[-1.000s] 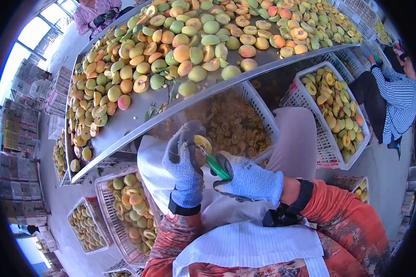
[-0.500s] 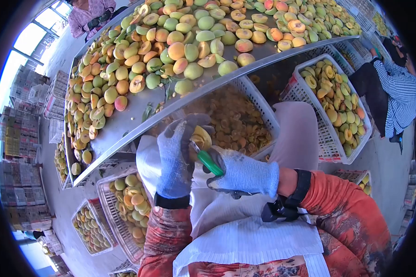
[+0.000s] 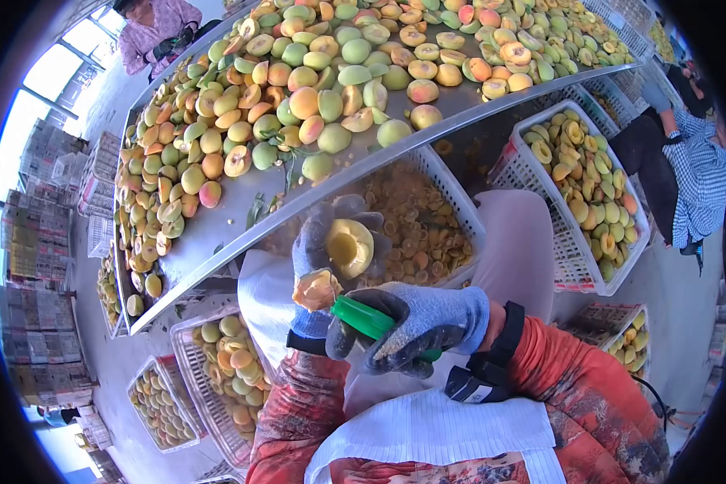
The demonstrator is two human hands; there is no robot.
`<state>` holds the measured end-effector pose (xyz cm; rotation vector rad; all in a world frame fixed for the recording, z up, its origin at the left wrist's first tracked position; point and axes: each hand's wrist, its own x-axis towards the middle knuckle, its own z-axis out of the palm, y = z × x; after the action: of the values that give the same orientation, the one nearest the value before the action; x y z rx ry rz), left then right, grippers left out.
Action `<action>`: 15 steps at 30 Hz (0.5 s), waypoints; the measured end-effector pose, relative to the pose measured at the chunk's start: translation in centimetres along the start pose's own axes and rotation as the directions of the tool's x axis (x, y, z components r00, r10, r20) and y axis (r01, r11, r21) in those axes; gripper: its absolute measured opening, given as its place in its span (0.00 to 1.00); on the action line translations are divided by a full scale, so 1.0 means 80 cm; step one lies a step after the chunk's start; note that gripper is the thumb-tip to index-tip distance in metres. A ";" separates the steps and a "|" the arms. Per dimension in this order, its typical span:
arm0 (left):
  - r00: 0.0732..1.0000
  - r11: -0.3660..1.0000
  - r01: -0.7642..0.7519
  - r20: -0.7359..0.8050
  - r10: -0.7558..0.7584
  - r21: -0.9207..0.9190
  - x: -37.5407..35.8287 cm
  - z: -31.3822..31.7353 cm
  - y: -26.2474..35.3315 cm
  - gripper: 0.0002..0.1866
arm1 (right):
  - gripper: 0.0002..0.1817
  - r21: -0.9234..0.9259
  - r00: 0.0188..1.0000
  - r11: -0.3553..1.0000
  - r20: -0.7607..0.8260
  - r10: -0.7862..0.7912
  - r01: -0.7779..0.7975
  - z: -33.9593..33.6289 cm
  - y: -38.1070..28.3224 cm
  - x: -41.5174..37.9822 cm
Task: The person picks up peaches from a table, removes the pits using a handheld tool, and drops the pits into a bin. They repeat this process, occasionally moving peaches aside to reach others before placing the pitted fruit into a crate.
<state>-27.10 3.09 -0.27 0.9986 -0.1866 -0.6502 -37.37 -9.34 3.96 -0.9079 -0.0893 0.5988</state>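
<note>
My left hand (image 3: pixel 323 250) cups a pitted peach half (image 3: pixel 349 247), cut face up, just above the white crate (image 3: pixel 460 194) of pits and scraps under the tabletop (image 3: pixel 218 218). My right hand (image 3: pixel 415 327) has its grip closed around the green-handled knife (image 3: pixel 363 317), a scooped chunk (image 3: pixel 316 290) resting at its tip. Best, I judge, to tilt the tip over the crate, keeping the half steady.

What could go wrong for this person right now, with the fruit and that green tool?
The green tool in the right hand works close to the left hand, so a slip might nick the glove. The scooped piece sits loosely at the tool's tip and could drop onto the apron rather than into the crate.
</note>
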 end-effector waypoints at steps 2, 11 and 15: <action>0.999 0.986 0.020 -0.043 -0.027 -0.167 0.020 -0.018 -0.013 0.25 | 0.25 -0.019 0.976 0.994 -0.189 -0.111 0.110 -0.012 -0.006 -0.006; 0.992 0.927 0.052 -0.085 -0.090 -0.372 0.044 -0.054 -0.010 0.18 | 0.26 -0.914 0.695 0.383 -0.363 -0.621 -0.134 -0.100 0.046 -0.012; 0.987 0.864 0.103 -0.059 -0.151 -0.493 0.041 -0.043 -0.010 0.20 | 0.24 -0.913 0.687 -0.024 -0.288 -0.667 -0.407 -0.054 0.029 0.022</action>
<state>-23.35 3.37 -3.25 0.5500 0.1305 -0.7224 -35.57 -10.45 -0.80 -2.6245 0.1379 -0.3332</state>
